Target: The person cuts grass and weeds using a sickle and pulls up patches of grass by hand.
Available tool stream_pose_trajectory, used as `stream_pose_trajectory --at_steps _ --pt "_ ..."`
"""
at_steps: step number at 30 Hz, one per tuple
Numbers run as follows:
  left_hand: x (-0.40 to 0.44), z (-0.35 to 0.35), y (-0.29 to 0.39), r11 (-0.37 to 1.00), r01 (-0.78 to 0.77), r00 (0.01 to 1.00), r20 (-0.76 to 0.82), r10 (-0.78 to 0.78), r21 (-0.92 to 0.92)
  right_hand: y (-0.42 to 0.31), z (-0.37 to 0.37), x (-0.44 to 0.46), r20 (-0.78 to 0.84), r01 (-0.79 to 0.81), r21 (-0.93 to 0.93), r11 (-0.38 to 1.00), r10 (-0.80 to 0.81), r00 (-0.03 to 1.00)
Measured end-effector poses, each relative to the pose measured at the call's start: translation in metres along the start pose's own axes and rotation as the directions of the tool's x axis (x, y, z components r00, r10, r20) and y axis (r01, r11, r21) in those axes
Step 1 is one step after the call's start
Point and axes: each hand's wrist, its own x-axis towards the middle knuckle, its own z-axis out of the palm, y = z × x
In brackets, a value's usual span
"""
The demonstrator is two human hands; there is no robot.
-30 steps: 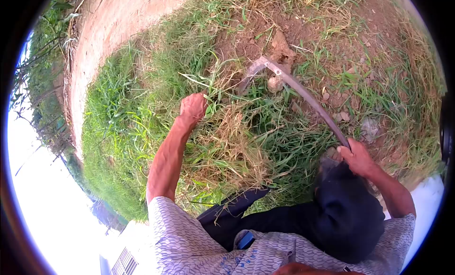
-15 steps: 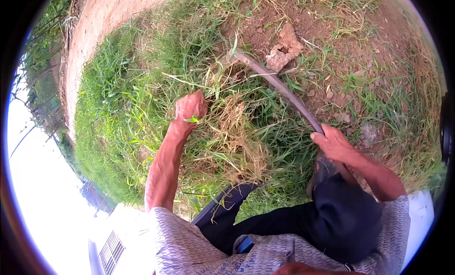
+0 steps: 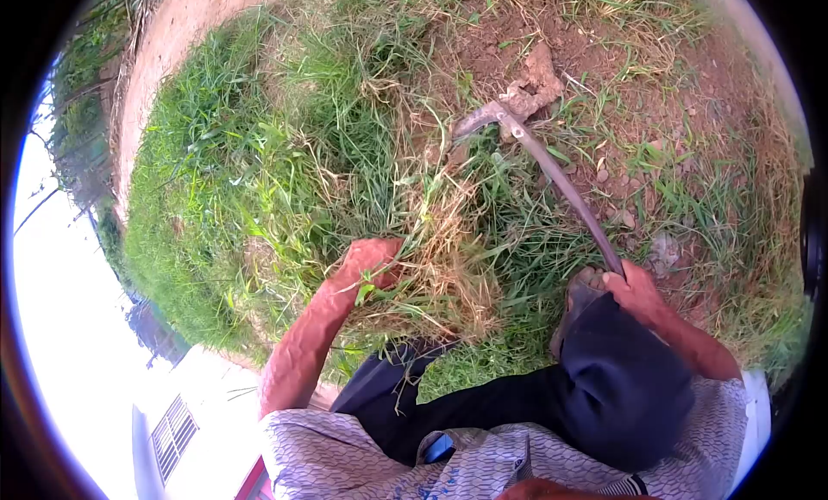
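My left hand is closed round a clump of grass, part dry straw and part green blades. The clump hangs over and beside the fingers, whose tips are hidden. In my right hand is the lower end of a hoe, a long, slightly curved wooden handle with a short bent head. The head rests by the grass at the edge of bare soil, its tip partly hidden among blades. Beside it lies a brown clod or piece of wood.
Thick green grass covers the ground to the left. Reddish bare soil with scattered tufts lies upper right. My foot is just below the right hand's side of the grass. A dirt path and a white wall stand further off.
My left hand has come down toward my body with the grass clump. My right hand has drawn back and slightly right, and the hoe's head has shifted right and down.
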Motion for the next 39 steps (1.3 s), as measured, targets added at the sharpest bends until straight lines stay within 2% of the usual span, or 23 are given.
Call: stream_pose_trajectory --at_steps 2,5,6,7,9,10,12,14,17,19,22,25,27,28,29,30,32,34,35,36,37,38,39 --pt "-0.016 0.016 -0.005 0.995 0.081 0.988 0.124 -0.088 0.054 -0.009 0.001 0.014 -0.069 0.113 0.006 0.994 -0.112 0.991" --pt "-0.047 0.016 -0.004 0.997 0.079 0.997 0.009 -0.079 0.015 -0.036 -0.010 0.072 -0.217 0.195 0.005 0.981 -0.190 0.958" --pt "-0.052 0.028 -0.007 0.983 0.163 0.974 0.146 -0.174 0.089 -0.049 -0.022 0.081 -0.227 0.198 0.020 0.980 -0.188 0.956" --pt "-0.063 0.029 -0.002 0.983 0.162 0.973 0.149 -0.174 0.089 -0.056 -0.032 0.080 -0.236 0.201 0.035 0.979 -0.188 0.953" --pt "-0.079 0.025 0.012 0.994 0.092 0.995 0.021 -0.093 0.063 -0.010 -0.037 0.071 -0.257 0.230 -0.078 0.970 -0.243 0.936" --pt "-0.076 0.015 0.014 0.965 0.218 0.940 0.234 -0.248 0.145 0.018 -0.044 0.066 -0.264 0.254 -0.194 0.948 -0.300 0.917" --pt "-0.079 0.010 -0.031 0.945 0.323 0.839 0.445 -0.314 0.058 0.078 -0.042 0.026 -0.315 0.018 -0.240 0.971 -0.096 0.944" --pt "-0.073 -0.014 -0.069 0.889 0.455 0.769 0.521 -0.370 -0.041 0.098 -0.041 -0.014 -0.286 -0.061 -0.056 0.997 0.043 0.957" --pt "-0.014 -0.109 -0.032 0.815 0.566 0.771 0.429 -0.471 -0.123 0.119 -0.012 -0.028 -0.290 -0.049 -0.147 0.988 0.005 0.957" --pt "0.043 -0.130 -0.015 0.785 0.419 0.907 0.162 -0.390 -0.456 0.137 0.021 -0.036 -0.312 -0.023 -0.099 0.995 -0.009 0.950" --pt "0.130 -0.132 0.058 0.896 0.383 0.908 0.268 -0.320 -0.225 0.147 0.049 -0.067 -0.289 -0.122 -0.094 0.988 0.090 0.953" --pt "0.185 -0.065 0.092 0.936 0.352 0.895 0.286 -0.342 0.019 0.199 0.095 -0.096 -0.434 -0.073 -0.254 0.964 -0.046 0.900" --pt "0.202 0.004 0.074 0.922 0.348 0.883 0.273 -0.383 0.168 0.213 0.098 -0.119 -0.455 -0.103 -0.190 0.976 0.005 0.890" --pt "0.186 0.009 0.092 0.901 0.385 0.895 0.160 -0.417 0.198 0.219 0.098 -0.130 -0.354 -0.186 -0.046 0.981 0.159 0.922" --pt "0.186 0.012 0.096 0.901 0.388 0.892 0.170 -0.420 0.192 0.213 0.094 -0.135 -0.231 -0.281 0.089 0.956 0.294 0.928" --pt "0.183 0.015 0.099 0.873 0.481 0.867 0.108 -0.487 0.081 0.206 0.092 -0.135 -0.219 -0.285 0.081 0.955 0.296 0.930" --pt "0.182 0.021 0.089 0.821 0.568 0.823 0.033 -0.567 -0.058 0.178 0.077 -0.108 -0.481 -0.037 -0.036 0.999 0.015 0.877" --pt "0.178 0.053 0.048 0.850 0.527 0.849 -0.029 -0.527 0.000 0.117 0.029 -0.067 -0.417 0.174 0.109 0.979 -0.114 0.902" --pt "0.174 0.061 0.037 0.864 0.502 0.864 -0.053 -0.500 0.037 0.086 0.011 -0.051 -0.368 0.128 0.180 0.975 -0.053 0.928" --pt "0.160 0.033 0.052 0.855 0.518 0.855 0.035 -0.517 -0.022 0.062 0.002 -0.026 -0.386 0.186 0.145 0.972 -0.118 0.915" --pt "0.159 0.040 0.037 0.857 0.501 0.861 -0.035 -0.508 -0.120 0.043 -0.003 -0.006 -0.408 0.245 0.110 0.963 -0.181 0.895" --pt "0.156 0.043 0.025 0.952 0.281 0.948 -0.120 -0.296 -0.125 0.033 -0.004 0.008 -0.410 0.246 0.112 0.963 -0.181 0.894" --pt "0.157 0.054 0.019 0.968 0.196 0.967 -0.135 -0.218 -0.155 0.026 -0.001 0.018 -0.345 0.228 0.084 0.970 -0.187 0.920"
